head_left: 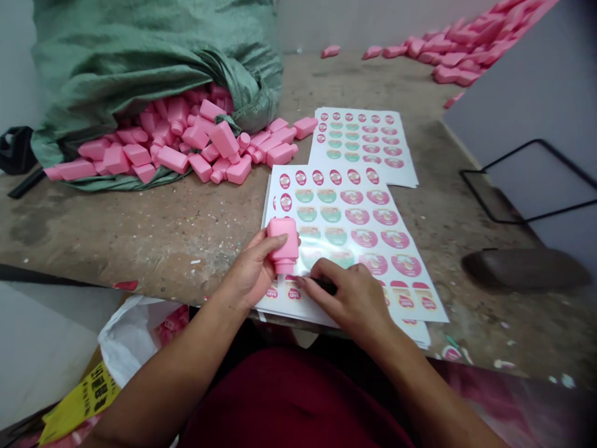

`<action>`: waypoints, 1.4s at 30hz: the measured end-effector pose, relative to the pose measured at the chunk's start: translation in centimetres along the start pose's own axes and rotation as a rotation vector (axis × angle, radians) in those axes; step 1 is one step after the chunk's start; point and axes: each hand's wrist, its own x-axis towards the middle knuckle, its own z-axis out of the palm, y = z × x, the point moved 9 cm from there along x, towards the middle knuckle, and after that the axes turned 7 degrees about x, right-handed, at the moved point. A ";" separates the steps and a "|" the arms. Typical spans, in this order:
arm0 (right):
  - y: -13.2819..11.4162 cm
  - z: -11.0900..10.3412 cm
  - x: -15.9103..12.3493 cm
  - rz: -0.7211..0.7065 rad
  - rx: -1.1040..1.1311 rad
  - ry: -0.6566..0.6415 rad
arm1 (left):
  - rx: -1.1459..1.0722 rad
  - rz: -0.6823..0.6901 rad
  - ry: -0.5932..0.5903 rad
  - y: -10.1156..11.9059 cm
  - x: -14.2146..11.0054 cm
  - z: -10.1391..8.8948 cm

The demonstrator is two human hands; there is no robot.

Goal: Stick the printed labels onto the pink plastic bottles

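On the worn grey surface (116, 230), a green woven sack (140, 81) is spilling many bare pink plastic bottles (186, 140) beside glossy white label sheets (354, 211), their labels mostly remaining. My left hand (249, 270) is gripping one pink bottle (283, 244) above the nearer sheet, while my right hand (347, 298) is pressing down on it.

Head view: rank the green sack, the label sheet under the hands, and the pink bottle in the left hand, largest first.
1. Green woven sack
2. Label sheet
3. Pink plastic bottle, though it is nearest the camera, so it looks larger than it is.
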 end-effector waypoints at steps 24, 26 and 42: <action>0.4 -2.7 0.7 0.191 0.697 -0.011 | 0.151 -0.071 -0.150 -2.3 -3.6 2.1; 0.5 -2.7 0.8 0.194 0.675 -0.017 | 0.143 -0.075 -0.153 -2.3 -3.7 2.2; 1.3 -5.1 -0.5 0.114 0.205 0.269 | 0.256 -0.097 -0.193 -2.7 -4.5 2.3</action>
